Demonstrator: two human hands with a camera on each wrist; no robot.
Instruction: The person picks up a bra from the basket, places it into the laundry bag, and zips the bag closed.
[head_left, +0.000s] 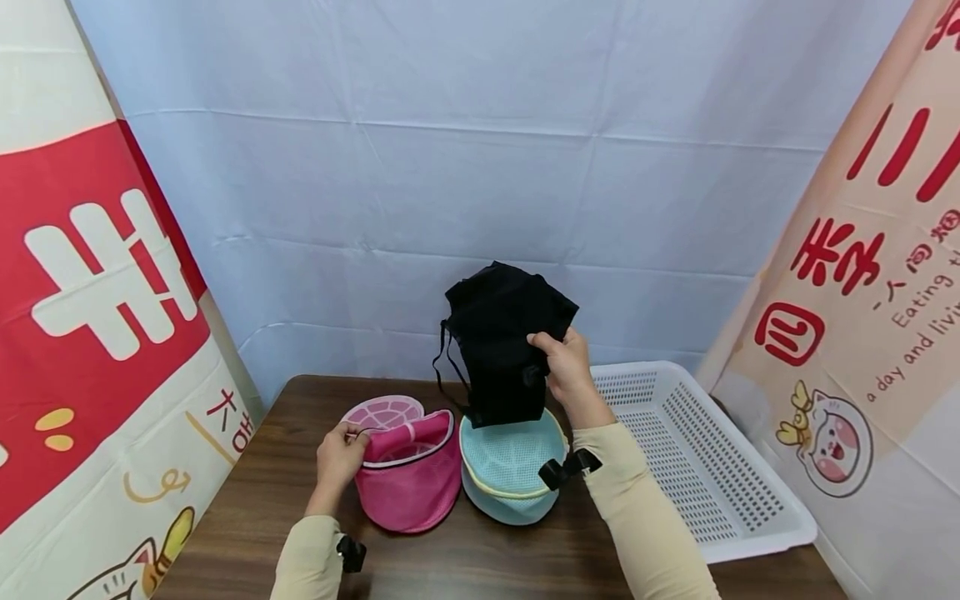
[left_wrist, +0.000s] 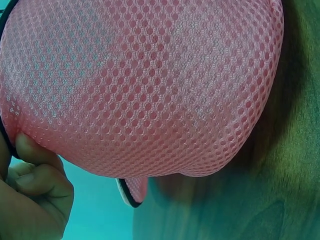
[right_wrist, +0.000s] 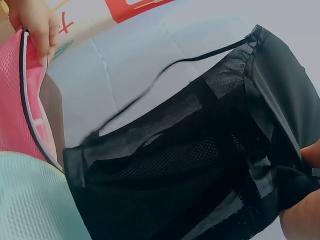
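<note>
My left hand [head_left: 341,457] pinches the dark-trimmed rim of a pink mesh laundry bag [head_left: 408,500], whose top stands open with its round lid folded back. In the left wrist view, thumb and finger grip that edge beside the mesh wall [left_wrist: 150,90]. Raised in my right hand [head_left: 570,371] is a black cloth item [head_left: 498,350] with a thin strap hanging at its left. The right wrist view shows sheer mesh panels on this black cloth [right_wrist: 190,165]; cannot tell its exact kind. Its lower edge overlaps the light-blue mesh laundry bag [head_left: 513,467] with a yellow rim.
At the right of the brown wooden table [head_left: 262,500] stands a white perforated plastic basket [head_left: 720,467], partly behind my right forearm. A pale blue cloth [head_left: 480,167] hangs behind the table, with printed cloths on both sides.
</note>
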